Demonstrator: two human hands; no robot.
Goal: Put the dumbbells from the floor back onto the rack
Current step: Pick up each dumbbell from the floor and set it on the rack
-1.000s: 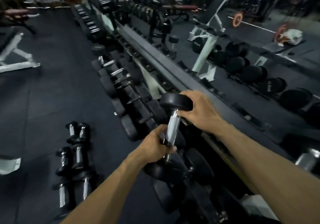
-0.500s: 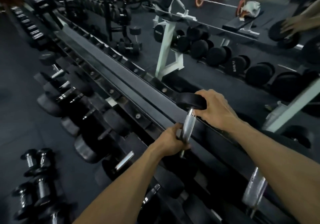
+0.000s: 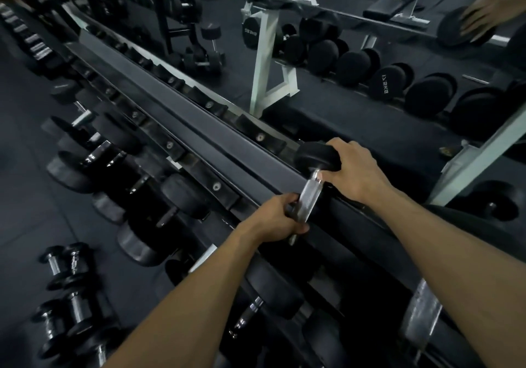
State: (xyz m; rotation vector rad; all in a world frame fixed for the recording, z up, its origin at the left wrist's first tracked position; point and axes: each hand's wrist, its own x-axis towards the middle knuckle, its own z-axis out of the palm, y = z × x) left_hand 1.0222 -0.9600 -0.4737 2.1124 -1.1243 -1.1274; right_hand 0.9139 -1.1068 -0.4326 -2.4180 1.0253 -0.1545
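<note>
— What are your hands holding?
— Your left hand (image 3: 280, 218) wraps the dumbbell (image 3: 311, 190) bar; your right hand (image 3: 354, 170) cups its top end, over the rack (image 3: 199, 128).
— And left of them?
— Small dumbbells (image 3: 67, 288) on the dark floor (image 3: 25, 211).

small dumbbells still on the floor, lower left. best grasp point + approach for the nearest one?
Grip the knurled steel handle of the floor dumbbell, probably from straight above. It lies on its side with the bar exposed between two wider black heads, and neighbours sit close alongside, so a side approach looks blocked. Fingers should close across the bar, not along it.
</note>
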